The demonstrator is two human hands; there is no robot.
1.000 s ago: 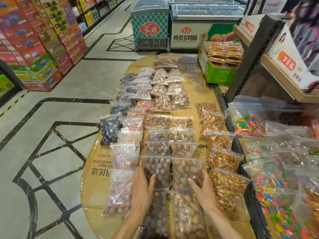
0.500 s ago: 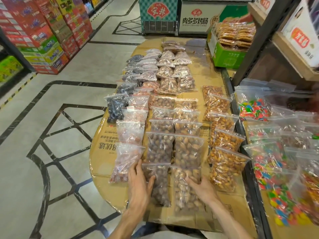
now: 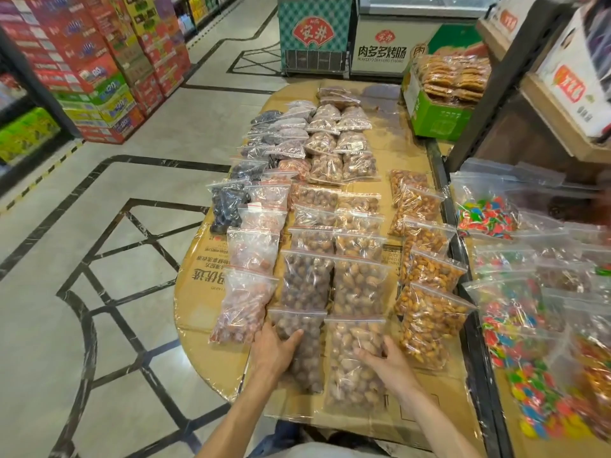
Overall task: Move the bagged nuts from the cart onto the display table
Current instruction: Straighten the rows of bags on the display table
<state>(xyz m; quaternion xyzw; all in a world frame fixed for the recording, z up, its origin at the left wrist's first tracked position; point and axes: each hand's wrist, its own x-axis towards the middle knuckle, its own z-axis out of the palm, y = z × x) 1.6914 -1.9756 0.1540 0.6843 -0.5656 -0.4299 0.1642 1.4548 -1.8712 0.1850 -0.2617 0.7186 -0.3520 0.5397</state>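
1. Cardboard-covered and wrapped in clear film, the oval bench [image 3: 198, 292] carries rows of clear zip bags running from its far edge to its near edge.
2. At the near edge, the left hand [image 3: 276, 350] lies on a clear bag of dark round nuts [image 3: 305, 352], fingers fairly straight along the bag's left side and thumb across its top; it presses the bag rather than clutching it.
3. Just beside it, the right hand [image 3: 385, 358] rests on a clear bag of pale tan nuts [image 3: 355, 361], fingers loosely bent over the bag's right part; whether they pinch the plastic I cannot tell.
4. Both bags lie flat on the bench, each heading its own column, so they look placed and are likely only being squared up.
5. Progress seems well on: several columns are filled, with orange-brown nut bags [image 3: 426, 292] along the right edge.
6. How much is left cannot be judged: the cart is not visible, nor any bags waiting on it.
7. Bags of coloured sweets [image 3: 515, 312] on the neighbouring stand are blurred and cut off at the picture's right edge.
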